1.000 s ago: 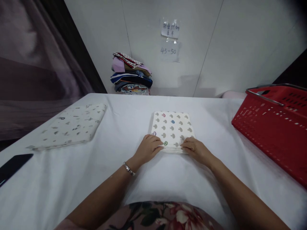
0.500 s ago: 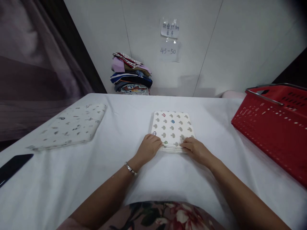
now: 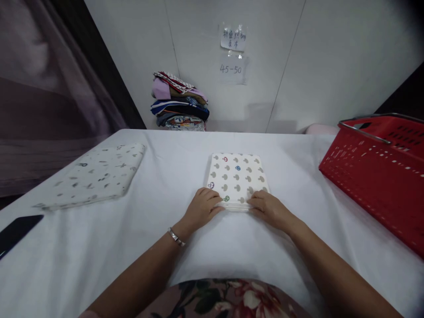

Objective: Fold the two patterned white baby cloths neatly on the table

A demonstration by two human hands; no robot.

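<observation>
A white cloth with grey mushroom prints (image 3: 236, 176), folded into a thick, flat rectangle, lies in front of me. A few of its mushrooms are red, blue, purple and green. My left hand (image 3: 202, 206) grips the near left corner, thumb low at the edge and fingers on top. At the near right corner my right hand (image 3: 270, 209) pinches the layers in the same way. Between the two hands the stacked folds show along the near edge. A silver bracelet (image 3: 176, 237) circles my left wrist.
Another folded white printed cloth (image 3: 99, 174) lies on the left of the white-covered table (image 3: 159, 260), with a dark phone-like slab (image 3: 20, 232) near it. A red basket (image 3: 374, 176) stands at right. Folded clothes (image 3: 180, 104) are stacked by the wall below paper signs (image 3: 232, 70).
Both hands stay at the near corners. The near edge of the mushroom cloth now lies flatter and straighter, with the green mushroom more fully in sight.
</observation>
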